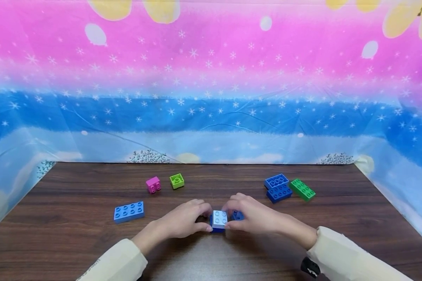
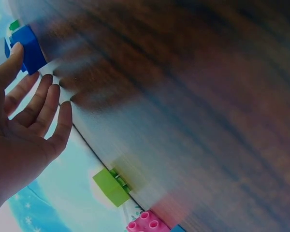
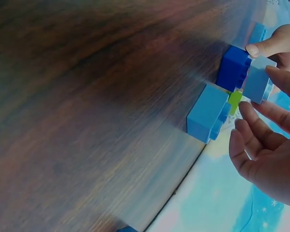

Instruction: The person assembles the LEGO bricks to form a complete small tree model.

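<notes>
My left hand point(image 1: 184, 219) pinches a dark blue brick point(image 3: 233, 68) between thumb and fingers, low over the table in front of me. With thumb and fingertips, my right hand point(image 1: 254, 214) holds a pale blue two-by-two brick point(image 1: 219, 219) on its upper side. In the right wrist view the dark brick's studs show between the two; whether they are joined, I cannot tell. Beside the right hand's fingers stands another blue brick point(image 1: 237, 215), partly hidden in the head view and lighter in the right wrist view.
A light blue two-by-four brick point(image 1: 129, 212) lies at left. Behind it are a pink brick point(image 1: 153, 185) and a lime brick point(image 1: 177, 181). At right lie a blue brick point(image 1: 276, 181), a darker blue brick point(image 1: 279, 193) and a green brick point(image 1: 303, 189). A printed cloth point(image 1: 211, 117) borders the table.
</notes>
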The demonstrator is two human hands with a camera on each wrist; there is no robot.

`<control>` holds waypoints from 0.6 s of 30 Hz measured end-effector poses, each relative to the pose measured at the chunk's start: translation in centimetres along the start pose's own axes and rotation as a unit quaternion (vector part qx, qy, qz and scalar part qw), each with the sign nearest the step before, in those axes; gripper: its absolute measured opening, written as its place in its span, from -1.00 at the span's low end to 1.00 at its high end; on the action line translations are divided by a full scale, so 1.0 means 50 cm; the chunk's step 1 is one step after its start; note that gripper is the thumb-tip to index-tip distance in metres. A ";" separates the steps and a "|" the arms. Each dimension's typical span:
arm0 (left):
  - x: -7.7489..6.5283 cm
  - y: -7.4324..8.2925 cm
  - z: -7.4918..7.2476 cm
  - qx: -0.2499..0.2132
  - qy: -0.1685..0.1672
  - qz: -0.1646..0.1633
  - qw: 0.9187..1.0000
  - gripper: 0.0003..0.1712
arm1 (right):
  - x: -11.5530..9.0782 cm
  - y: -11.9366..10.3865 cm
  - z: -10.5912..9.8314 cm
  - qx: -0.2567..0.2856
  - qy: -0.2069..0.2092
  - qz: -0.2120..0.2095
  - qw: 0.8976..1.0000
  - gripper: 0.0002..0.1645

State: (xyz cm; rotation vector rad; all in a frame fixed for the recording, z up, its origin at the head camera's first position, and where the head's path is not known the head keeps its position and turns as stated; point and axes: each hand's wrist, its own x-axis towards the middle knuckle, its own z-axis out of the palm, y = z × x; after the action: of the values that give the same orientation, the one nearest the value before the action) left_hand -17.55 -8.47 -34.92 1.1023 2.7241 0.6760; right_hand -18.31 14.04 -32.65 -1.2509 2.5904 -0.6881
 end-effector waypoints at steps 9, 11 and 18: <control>-0.001 0.001 0.001 0.007 0.000 0.001 1.000 -0.74 | 0.012 -0.003 0.003 -0.023 0.002 0.002 1.000 -0.70; -0.001 0.001 0.001 0.009 0.000 0.002 1.000 -0.73 | 0.013 -0.004 0.004 -0.022 -0.002 0.007 1.000 -0.69; 0.000 0.002 -0.001 0.013 0.000 0.002 1.000 -0.75 | 0.015 -0.005 0.004 -0.034 -0.011 0.011 0.999 -0.71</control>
State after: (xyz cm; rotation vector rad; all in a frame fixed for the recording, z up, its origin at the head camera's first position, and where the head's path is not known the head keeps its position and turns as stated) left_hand -17.51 -8.42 -34.85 1.1145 2.7386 0.6426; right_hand -18.55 13.28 -32.67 -1.2390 2.6256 -0.5837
